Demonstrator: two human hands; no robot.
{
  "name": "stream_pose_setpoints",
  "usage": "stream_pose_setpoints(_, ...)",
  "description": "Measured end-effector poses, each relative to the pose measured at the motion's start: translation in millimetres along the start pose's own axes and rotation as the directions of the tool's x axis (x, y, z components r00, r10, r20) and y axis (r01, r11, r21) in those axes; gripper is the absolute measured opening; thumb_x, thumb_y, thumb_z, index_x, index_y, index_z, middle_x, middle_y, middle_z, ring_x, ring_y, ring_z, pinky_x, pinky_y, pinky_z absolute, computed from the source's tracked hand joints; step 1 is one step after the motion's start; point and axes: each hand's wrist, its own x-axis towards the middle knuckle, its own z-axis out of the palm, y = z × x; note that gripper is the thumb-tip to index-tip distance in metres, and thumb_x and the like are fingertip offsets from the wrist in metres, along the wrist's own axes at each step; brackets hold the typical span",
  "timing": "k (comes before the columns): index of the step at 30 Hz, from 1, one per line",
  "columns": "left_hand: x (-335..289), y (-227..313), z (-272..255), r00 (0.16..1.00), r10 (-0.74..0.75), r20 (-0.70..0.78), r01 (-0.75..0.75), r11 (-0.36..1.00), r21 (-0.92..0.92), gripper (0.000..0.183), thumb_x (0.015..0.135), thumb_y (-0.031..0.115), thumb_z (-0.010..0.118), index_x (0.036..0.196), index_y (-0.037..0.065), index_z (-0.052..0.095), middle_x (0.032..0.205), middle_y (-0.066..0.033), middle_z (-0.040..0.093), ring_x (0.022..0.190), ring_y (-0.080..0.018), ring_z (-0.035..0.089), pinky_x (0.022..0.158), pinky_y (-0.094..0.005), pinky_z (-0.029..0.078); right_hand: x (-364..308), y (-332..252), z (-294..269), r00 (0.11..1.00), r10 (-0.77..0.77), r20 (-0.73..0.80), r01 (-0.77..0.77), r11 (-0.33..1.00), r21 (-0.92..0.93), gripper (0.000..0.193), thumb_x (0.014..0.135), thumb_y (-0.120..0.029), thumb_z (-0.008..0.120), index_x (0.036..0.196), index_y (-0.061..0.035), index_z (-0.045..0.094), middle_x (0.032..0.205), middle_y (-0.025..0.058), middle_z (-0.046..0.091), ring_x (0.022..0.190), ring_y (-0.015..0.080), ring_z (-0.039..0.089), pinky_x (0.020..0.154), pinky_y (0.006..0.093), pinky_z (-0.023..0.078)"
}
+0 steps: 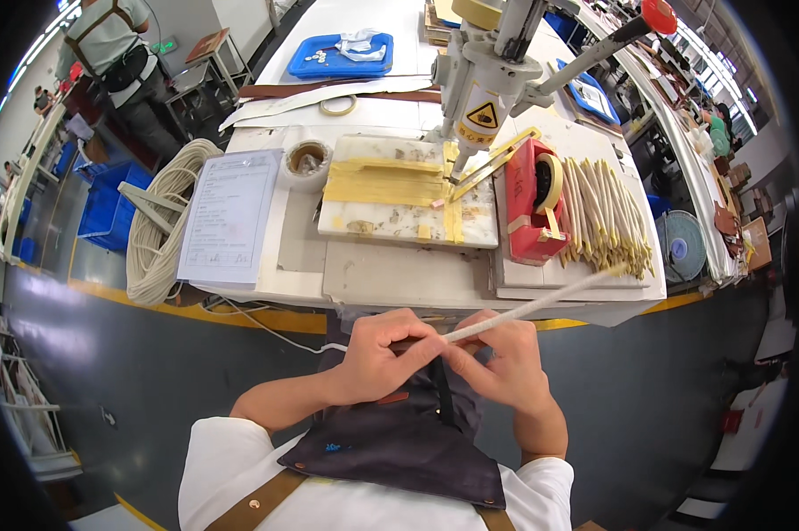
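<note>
Cord [541, 307] slants up in front of the bench [399, 274], and from my remote view I have it gripped in my left hand [384, 356] and right hand [508, 361], thumbs nearly touching; its yellowish tip overlaps the cut cords [601, 212].

A yellow triangular warning sign [484, 117] with a black, hand-like symbol is stuck on the grey press [500, 73], a short line of printed characters beneath it. On the left of the table [399, 276], a white sheet [230, 212] carries rows of dark print too small to read. A small blue mark [333, 448] on the dark apron [399, 456] is also illegible.
</note>
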Motion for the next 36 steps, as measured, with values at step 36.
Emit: stream_pose_setpoints(36,3.4,11.1,8.1,0.682,-0.396,0.615,0.674,0.667,-0.317,0.028,0.102,0.025,0.062,0.096,-0.002,0.069,0.068,-0.0010,0.062,0.053,-0.0073,0.053,0.046,-0.0226,0.040,-30.4,51.7,27.3,0.975,-0.059,-0.215,0.199,0.665,0.719,0.071,0.079,0.004,0.078,0.143,0.0042,0.048,0.115,0.0208,0.070,0.101,0.0275,0.072,0.081,0.0361,0.058)
